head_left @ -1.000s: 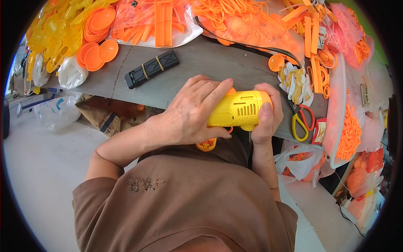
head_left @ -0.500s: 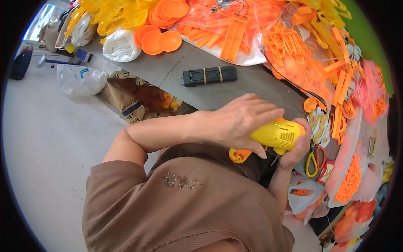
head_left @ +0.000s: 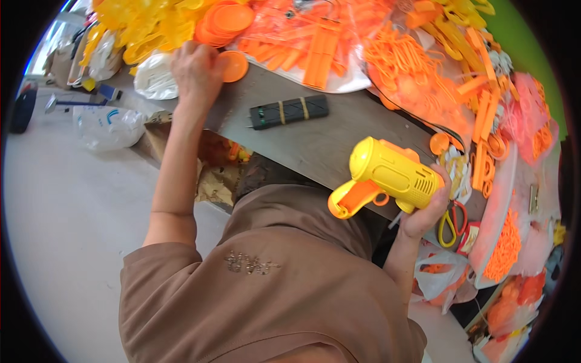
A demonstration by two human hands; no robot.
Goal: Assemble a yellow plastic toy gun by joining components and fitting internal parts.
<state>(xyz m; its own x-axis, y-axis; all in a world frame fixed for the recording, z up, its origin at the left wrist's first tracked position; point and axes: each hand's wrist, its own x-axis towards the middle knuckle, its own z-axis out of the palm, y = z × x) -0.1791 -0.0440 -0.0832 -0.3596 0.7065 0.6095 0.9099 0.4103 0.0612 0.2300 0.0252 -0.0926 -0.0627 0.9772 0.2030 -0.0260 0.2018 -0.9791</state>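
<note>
My right hand [head_left: 426, 206] grips a yellow toy gun [head_left: 396, 172] by one end, above the table's near edge. The gun's handle [head_left: 351, 198] hangs toward the left, showing its orange inside, with a small orange trigger beside it. A thin pale rod [head_left: 396, 219] sticks out below my right hand. Far to the left, my left hand [head_left: 198, 72] reaches among orange discs, its fingers bent down. One loose orange disc [head_left: 233, 66] lies beside it; a stack of orange discs [head_left: 224, 24] sits just beyond. Whatever is under the fingertips is hidden.
A black electric screwdriver-like block [head_left: 289, 112] with rubber bands lies mid-table. Piles of yellow parts [head_left: 148, 24] and orange parts [head_left: 318, 54] line the back. Scissors [head_left: 451, 224] are at the right. White pieces in a bag [head_left: 155, 77] stand by my left hand.
My left hand has left the toy gun and moved up and left to the orange discs. The toy gun, still in my right hand, now shows its full side. The view has shifted slightly.
</note>
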